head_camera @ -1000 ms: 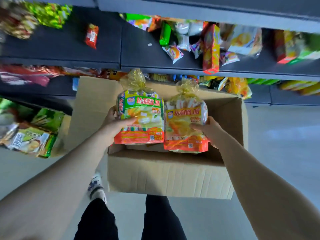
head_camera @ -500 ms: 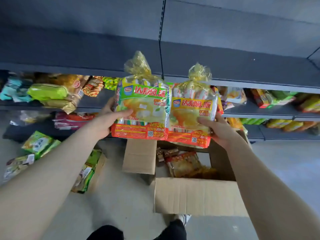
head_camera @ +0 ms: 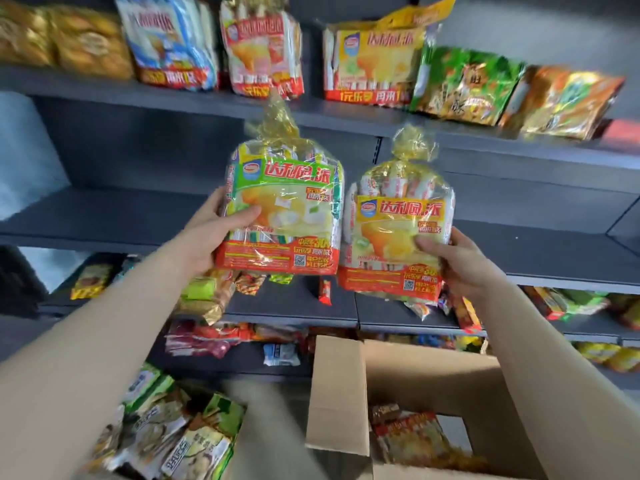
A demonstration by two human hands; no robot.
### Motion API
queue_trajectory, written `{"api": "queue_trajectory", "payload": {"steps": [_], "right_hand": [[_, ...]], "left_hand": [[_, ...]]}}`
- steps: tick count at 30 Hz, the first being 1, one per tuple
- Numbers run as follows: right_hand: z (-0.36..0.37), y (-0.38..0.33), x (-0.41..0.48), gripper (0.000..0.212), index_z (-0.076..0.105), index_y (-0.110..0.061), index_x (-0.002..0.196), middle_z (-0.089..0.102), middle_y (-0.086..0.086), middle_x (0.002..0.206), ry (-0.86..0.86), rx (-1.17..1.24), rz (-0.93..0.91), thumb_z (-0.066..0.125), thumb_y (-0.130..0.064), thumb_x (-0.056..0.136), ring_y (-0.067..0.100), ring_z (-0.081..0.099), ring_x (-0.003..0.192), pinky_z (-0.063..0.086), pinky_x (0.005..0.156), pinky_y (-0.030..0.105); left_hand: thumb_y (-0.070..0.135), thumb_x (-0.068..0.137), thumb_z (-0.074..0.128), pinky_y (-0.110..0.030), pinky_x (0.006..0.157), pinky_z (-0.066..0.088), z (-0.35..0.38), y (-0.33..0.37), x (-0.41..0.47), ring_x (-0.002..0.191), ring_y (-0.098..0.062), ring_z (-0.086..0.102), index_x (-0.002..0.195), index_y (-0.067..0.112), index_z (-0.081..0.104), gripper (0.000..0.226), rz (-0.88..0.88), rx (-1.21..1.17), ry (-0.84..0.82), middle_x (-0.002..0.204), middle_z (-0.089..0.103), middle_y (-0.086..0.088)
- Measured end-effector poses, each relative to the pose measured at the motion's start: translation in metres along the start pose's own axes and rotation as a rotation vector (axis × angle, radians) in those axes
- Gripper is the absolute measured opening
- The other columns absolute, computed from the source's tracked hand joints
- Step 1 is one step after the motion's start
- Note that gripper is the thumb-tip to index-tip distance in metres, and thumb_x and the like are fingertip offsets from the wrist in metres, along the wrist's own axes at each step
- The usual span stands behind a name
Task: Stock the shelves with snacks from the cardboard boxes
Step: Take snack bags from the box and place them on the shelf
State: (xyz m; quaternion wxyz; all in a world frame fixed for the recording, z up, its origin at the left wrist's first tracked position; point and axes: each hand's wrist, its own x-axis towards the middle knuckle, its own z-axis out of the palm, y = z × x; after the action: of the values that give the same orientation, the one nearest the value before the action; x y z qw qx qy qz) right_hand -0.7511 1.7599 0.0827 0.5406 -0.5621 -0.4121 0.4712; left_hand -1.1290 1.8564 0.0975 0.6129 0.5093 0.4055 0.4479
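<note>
My left hand point(head_camera: 211, 233) clasps the green 达利园派 pack point(head_camera: 284, 216), my right hand point(head_camera: 464, 265) the yellow 达利园派 pack point(head_camera: 394, 237) at its three o'clock, fingers curled round each.

Two held snack bags point(head_camera: 280, 216) point(head_camera: 394, 237), two hands point(head_camera: 204, 233) point(head_camera: 460, 265), one cardboard box point(head_camera: 433, 375).

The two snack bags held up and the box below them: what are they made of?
Green-label bag and yellow-label bag: thin clear plastic film, glossy; it crinkles, glints and shows the wrapped pieces inside. Cardboard box: plain brown cardboard, matte, with a folded flap; probably corrugated, though blur hides the edge.
</note>
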Motion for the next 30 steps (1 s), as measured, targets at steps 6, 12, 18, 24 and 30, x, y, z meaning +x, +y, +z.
{"api": "queue_trajectory", "payload": {"steps": [6, 12, 18, 24, 30], "right_hand": [[0.041, -0.077, 0.025, 0.099, 0.054, -0.011, 0.133, 0.071, 0.013, 0.12, -0.014, -0.023, -0.13, 0.097, -0.039, 0.049, 0.033, 0.071, 0.104, 0.06, 0.074, 0.043], [0.081, -0.128, 0.076, 0.045, 0.057, -0.009, 0.129, 0.074, 0.01, 0.113, -0.018, 0.08, -0.189, 0.072, -0.012, 0.086, 0.028, 0.073, 0.099, 0.061, 0.072, 0.043], [0.124, -0.162, 0.15, 0.049, 0.056, -0.008, 0.131, 0.074, 0.01, 0.113, -0.01, 0.148, -0.24, 0.074, -0.01, 0.086, 0.026, 0.075, 0.093, 0.062, 0.07, 0.042], [0.181, -0.213, 0.248, 0.054, 0.053, -0.007, 0.13, 0.072, 0.012, 0.115, -0.01, 0.219, -0.335, 0.079, -0.011, 0.082, 0.028, 0.074, 0.092, 0.061, 0.069, 0.044], [0.242, -0.23, 0.329, 0.037, 0.057, -0.017, 0.111, 0.072, 0.01, 0.107, -0.065, 0.213, -0.384, 0.08, -0.01, 0.083, 0.028, 0.073, 0.091, 0.061, 0.073, 0.047]], "left_hand": [[0.044, 0.046, 0.092, -0.043, 0.072, 0.059, -0.037, 0.053, 0.008, 0.093, -0.025, 0.074, 0.128, 0.034, 0.055, 0.091, 0.124, -0.025, 0.092, 0.109, 0.075, 0.0], [0.038, 0.063, 0.081, -0.038, 0.065, 0.06, -0.071, 0.079, 0.023, 0.088, -0.02, 0.075, 0.13, 0.033, 0.054, 0.073, 0.166, -0.017, 0.189, 0.107, 0.075, 0.002], [0.053, 0.048, 0.089, -0.041, 0.067, 0.059, -0.111, 0.1, 0.057, 0.092, -0.024, 0.074, 0.126, 0.036, 0.054, 0.087, 0.203, 0.001, 0.272, 0.106, 0.075, 0.002], [0.063, 0.017, 0.094, -0.036, 0.06, 0.059, -0.15, 0.132, 0.109, 0.084, -0.019, 0.075, 0.114, 0.042, 0.056, 0.106, 0.274, -0.011, 0.346, 0.099, 0.076, 0.005], [0.037, 0.067, 0.076, -0.04, 0.069, 0.056, -0.175, 0.152, 0.153, 0.087, -0.023, 0.072, 0.123, 0.036, 0.055, 0.061, 0.351, -0.04, 0.465, 0.108, 0.073, -0.001]]}}
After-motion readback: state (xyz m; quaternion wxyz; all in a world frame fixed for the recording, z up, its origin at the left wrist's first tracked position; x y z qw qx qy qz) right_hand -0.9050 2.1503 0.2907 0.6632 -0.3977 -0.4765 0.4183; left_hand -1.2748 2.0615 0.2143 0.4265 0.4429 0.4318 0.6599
